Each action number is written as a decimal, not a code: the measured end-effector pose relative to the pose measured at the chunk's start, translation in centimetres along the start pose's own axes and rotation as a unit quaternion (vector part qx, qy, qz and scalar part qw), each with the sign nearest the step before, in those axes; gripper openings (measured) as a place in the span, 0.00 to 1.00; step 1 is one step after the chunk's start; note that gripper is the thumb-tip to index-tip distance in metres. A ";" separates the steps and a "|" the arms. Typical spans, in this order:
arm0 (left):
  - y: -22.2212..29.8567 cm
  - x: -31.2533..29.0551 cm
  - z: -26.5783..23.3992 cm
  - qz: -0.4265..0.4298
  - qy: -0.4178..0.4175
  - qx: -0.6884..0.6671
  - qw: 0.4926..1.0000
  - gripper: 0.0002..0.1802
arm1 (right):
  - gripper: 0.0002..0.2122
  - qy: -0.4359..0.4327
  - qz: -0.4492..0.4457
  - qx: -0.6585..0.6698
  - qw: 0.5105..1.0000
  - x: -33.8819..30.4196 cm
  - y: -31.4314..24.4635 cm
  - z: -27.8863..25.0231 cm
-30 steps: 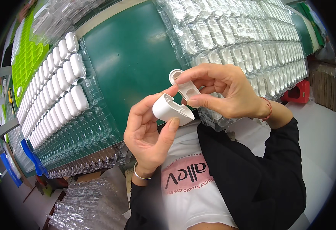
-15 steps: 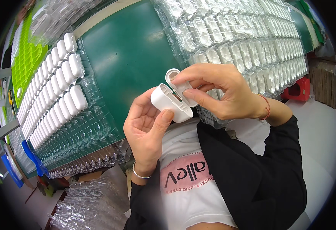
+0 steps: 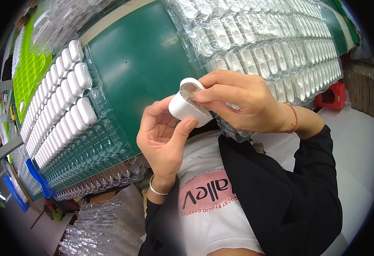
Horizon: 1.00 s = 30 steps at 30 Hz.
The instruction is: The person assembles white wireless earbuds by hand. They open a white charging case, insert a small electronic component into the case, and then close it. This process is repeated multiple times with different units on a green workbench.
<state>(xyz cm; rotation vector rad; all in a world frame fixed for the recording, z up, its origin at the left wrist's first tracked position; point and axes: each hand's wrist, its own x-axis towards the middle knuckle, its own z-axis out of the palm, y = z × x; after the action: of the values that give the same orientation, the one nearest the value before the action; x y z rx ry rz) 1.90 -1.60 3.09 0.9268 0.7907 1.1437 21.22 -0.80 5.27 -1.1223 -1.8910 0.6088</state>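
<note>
A small white earbud charging case (image 3: 190, 112), its lid (image 3: 192, 83) tilted up at the top, is held in front of my chest. My left hand (image 3: 163, 138) grips the case body between thumb and fingers. With its fingertips at the lid's inner side and the case mouth, my right hand (image 3: 251, 100) pinches the lid; the inner edge is partly hidden by those fingers. To the left, rows of white earbud cases (image 3: 77, 110) lie in a clear plastic tray (image 3: 114, 136).
Clear trays with white pieces (image 3: 255, 57) cover the right side of the green table (image 3: 135, 55). Stacked empty trays (image 3: 67, 19) stand at the far left, near a lime-green tray (image 3: 31, 64). A red stool (image 3: 334, 96) is at the right, clear plastic packaging (image 3: 106, 226) below left.
The lid has come closer to the case body and now sits against its opening, where a gap showed before. My right fingers have moved in with it.
</note>
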 end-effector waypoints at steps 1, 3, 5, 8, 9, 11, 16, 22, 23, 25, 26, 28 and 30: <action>-0.3 0.0 -0.1 0.011 -0.012 -0.013 1.000 0.23 | 0.07 0.003 0.003 0.001 1.000 0.0 0.0 -0.1; -0.9 0.0 -0.4 0.033 -0.036 -0.041 0.998 0.23 | 0.06 0.004 0.014 0.013 1.000 0.1 -0.3 -0.3; -0.7 0.0 -0.4 -0.005 -0.034 -0.093 0.995 0.23 | 0.06 0.000 0.027 0.034 0.999 0.3 -0.7 -0.6; -0.6 -0.1 -0.7 -0.036 -0.033 -0.135 0.990 0.23 | 0.10 -0.035 0.049 0.059 0.996 0.6 -1.0 -1.0; -0.7 -0.1 -0.8 -0.041 -0.034 -0.143 0.988 0.23 | 0.10 -0.039 0.047 0.065 0.996 0.6 -0.9 -1.1; -0.7 -0.2 -0.8 -0.040 -0.036 -0.145 0.988 0.22 | 0.10 -0.046 0.042 0.080 0.995 0.8 -0.9 -1.2; -0.4 -0.5 -0.8 -0.052 -0.021 -0.150 0.987 0.22 | 0.09 -0.039 0.032 0.074 0.996 0.7 -0.9 -0.6; 0.0 -0.9 -0.9 0.028 0.006 -0.069 0.997 0.19 | 0.15 -0.032 -0.038 0.016 0.999 2.1 -2.2 -1.2; 0.3 -1.0 -0.6 0.042 0.026 -0.061 0.997 0.18 | 0.15 -0.038 -0.058 0.015 0.997 2.1 -2.3 -1.1; 0.6 -1.0 -0.5 0.052 0.054 -0.085 0.994 0.18 | 0.12 -0.054 -0.008 0.039 0.998 2.1 -3.3 -0.5; 0.5 -0.9 -0.7 0.061 0.051 -0.082 0.993 0.18 | 0.12 -0.074 0.009 0.059 0.995 2.2 -3.5 -0.4; 0.7 -0.5 -1.1 0.081 0.045 -0.067 0.993 0.18 | 0.11 -0.090 0.017 0.083 0.992 3.1 -3.1 -0.1; 1.4 -0.6 -0.6 0.058 0.070 -0.042 0.995 0.19 | 0.09 -0.124 0.056 0.105 0.985 4.0 -3.0 -0.2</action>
<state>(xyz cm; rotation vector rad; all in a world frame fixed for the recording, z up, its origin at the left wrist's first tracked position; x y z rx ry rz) 0.63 -1.82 4.16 0.8377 0.8030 1.3456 18.96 1.30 9.23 -1.0592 -1.9248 1.0271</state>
